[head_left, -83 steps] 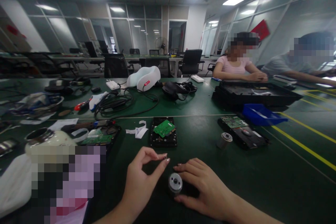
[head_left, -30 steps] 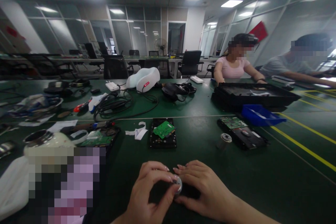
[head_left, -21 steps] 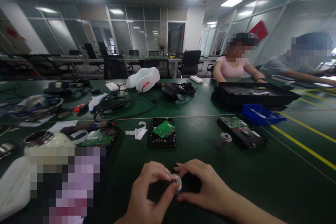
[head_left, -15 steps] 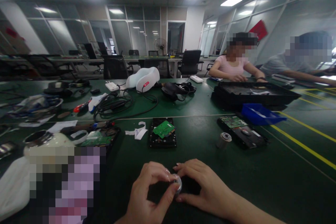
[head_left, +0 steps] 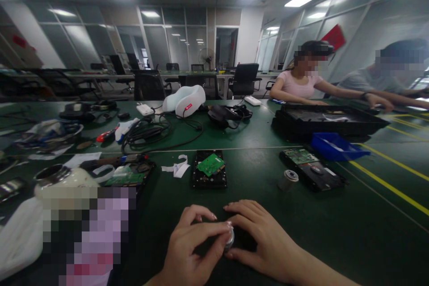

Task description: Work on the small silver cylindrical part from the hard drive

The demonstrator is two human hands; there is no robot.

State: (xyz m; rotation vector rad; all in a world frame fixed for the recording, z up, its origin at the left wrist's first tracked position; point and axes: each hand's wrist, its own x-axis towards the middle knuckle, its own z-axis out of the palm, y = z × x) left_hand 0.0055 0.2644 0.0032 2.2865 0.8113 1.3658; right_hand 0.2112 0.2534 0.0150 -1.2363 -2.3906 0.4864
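Observation:
Near the bottom centre, my left hand (head_left: 197, 246) pinches a small round metal part (head_left: 229, 239) between thumb and index finger. My right hand (head_left: 259, 237) curves around the part's other side, its thumb and fingertips at the rim. Beyond the hands lies a black hard drive (head_left: 208, 182) with a green circuit board (head_left: 211, 165) on top. A silver cylinder (head_left: 288, 181) stands to the right, beside another drive (head_left: 321, 176) with a green board at its end.
White paper strips (head_left: 178, 167) lie left of the middle drive. A blue bin (head_left: 337, 146) and a black tray (head_left: 330, 120) sit at the right. Cables (head_left: 150, 132), a neck pillow (head_left: 186, 99) and a cream jar (head_left: 67, 181) are on the left half. Two people sit beyond.
My left index finger has come over the top of the metal part, and its other fingers have lifted apart. The person in pink has stretched an arm to the right.

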